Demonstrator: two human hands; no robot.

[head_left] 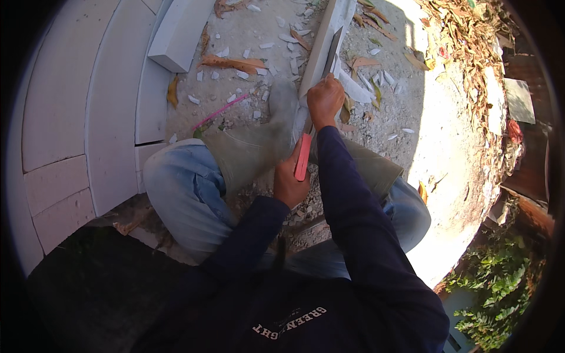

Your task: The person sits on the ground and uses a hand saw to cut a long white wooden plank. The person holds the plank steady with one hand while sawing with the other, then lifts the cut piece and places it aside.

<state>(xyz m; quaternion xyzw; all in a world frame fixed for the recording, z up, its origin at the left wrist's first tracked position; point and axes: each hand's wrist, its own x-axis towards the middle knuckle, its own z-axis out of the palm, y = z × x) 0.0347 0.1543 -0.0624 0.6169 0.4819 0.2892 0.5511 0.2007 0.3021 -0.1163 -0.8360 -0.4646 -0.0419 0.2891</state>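
Note:
My left hand [290, 181] is closed around a flat red block-shaped piece [303, 156], handle-like, between my knees. Farther ahead, my right hand [326, 100] grips a long thin dark metal strip [333, 52], like a blade, lying along a pale beam [322, 44]. The red piece and the strip line up; my right fist hides whether they are one tool. The beam runs away from me, its near end by my boots. A white, sharp-edged sliver [355, 89] lies right of the fist.
White chips [242, 75] and dry leaves [233, 63] litter the ground. White panels [112, 106] and a white block [179, 35] stand at the left. A thin pink strip [220, 112] lies near my left boot. Leaf litter [465, 59] and a green plant [497, 294] are at the right.

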